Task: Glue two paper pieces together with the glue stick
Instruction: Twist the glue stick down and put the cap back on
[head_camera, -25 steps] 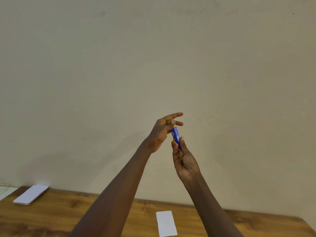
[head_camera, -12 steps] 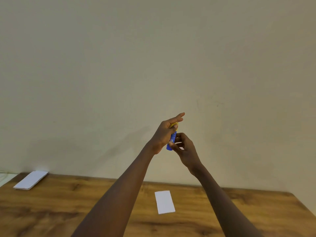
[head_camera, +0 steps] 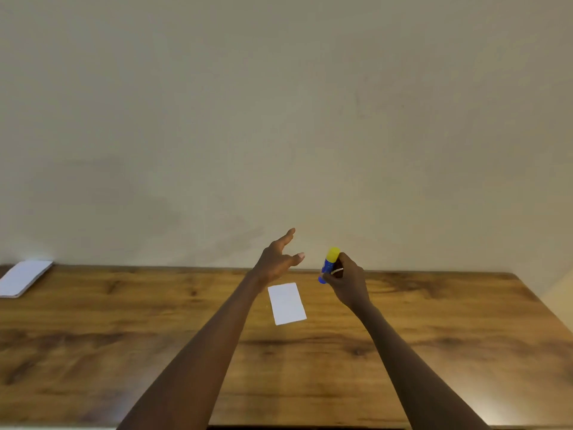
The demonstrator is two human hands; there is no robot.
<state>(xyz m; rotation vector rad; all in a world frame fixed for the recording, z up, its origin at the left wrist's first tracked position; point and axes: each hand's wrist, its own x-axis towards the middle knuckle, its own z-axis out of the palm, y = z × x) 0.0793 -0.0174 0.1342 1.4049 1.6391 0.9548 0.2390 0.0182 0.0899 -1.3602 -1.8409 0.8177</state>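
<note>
While your right hand (head_camera: 348, 282) grasps the capped glue stick (head_camera: 328, 264), your left hand (head_camera: 277, 262) hangs released above the paper piece (head_camera: 287, 303) near the desk's (head_camera: 124, 336) far edge.

Wooden table (head_camera: 434, 352) against a plain beige wall (head_camera: 279, 119), white pad (head_camera: 23, 277) at its far-left corner.

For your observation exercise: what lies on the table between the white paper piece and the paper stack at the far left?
Only bare wooden table separates the paper piece from the stack, per the head view.
</note>
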